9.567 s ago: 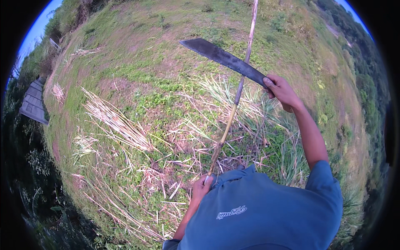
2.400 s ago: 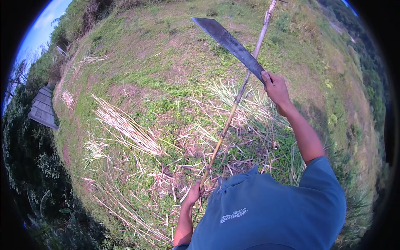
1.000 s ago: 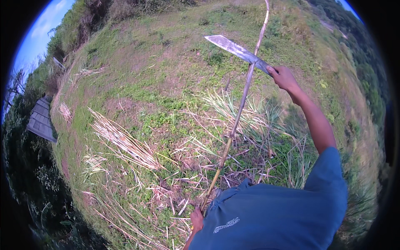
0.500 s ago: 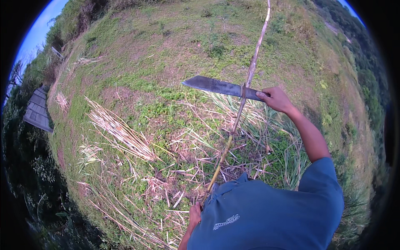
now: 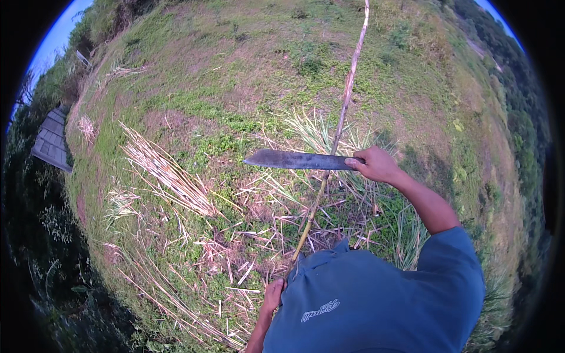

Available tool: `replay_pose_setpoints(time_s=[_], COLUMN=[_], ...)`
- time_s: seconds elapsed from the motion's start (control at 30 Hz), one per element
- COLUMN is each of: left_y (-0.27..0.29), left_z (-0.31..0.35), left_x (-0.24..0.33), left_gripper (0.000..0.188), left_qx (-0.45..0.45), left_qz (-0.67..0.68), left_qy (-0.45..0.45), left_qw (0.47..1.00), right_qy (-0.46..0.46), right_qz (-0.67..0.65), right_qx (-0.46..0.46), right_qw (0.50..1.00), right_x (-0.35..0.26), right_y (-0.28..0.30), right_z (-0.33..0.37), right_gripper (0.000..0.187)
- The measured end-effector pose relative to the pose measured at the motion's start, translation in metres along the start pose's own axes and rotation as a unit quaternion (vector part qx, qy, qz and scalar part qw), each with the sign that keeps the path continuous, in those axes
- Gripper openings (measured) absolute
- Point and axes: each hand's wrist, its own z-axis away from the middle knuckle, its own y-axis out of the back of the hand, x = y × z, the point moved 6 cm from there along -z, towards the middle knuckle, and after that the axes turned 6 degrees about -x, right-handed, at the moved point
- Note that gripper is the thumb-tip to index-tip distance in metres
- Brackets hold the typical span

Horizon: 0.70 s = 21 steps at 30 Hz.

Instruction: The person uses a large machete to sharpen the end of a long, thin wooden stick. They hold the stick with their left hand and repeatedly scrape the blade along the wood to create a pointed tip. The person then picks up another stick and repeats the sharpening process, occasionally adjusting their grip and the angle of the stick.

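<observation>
My right hand (image 5: 375,165) is closed round the handle end of a machete (image 5: 294,159). Its wide dark blade points left, lying across a long cane stalk (image 5: 348,94). Whether the blade touches the stalk or passes just above it, I cannot tell. Low down beside my blue shirt, my left hand (image 5: 273,293) grips the stalk's yellowish lower end. From there the stalk slants up and away to the right, turning pale purple, and runs out of the picture's top edge. My shirt hides part of the lower end.
Left of the stalk lies a bundle of cut canes (image 5: 168,176) on the grass. Loose chips and strips (image 5: 235,259) litter the ground before me. Green leaf tops (image 5: 312,132) are heaped beyond the machete. A grey slatted roof (image 5: 53,138) stands at far left.
My right hand and the machete have come down along the stalk towards me and slightly left. The stalk's far end has shifted a little left. My left hand keeps its grip.
</observation>
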Motion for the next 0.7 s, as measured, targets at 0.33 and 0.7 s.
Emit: replay_pose_setpoints(time_s=[0.33, 0.7], left_y=[-0.04, -0.069], left_z=[-0.039, -0.079], left_x=[0.178, 0.209], left_gripper=[0.031, 0.033], left_qx=[-0.08, -0.102], left_qz=[0.025, 0.196], left_qy=[-0.103, -0.028], left_qw=[0.991, 0.975], right_qy=[0.027, -0.035], right_qz=[-0.223, -0.18], right_qx=[0.02, 0.216], right_qw=[0.974, 0.959], right_x=[-0.035, 0.003], right_y=[-0.008, 0.079], right_z=[0.005, 0.018], right_gripper=[0.052, 0.059])
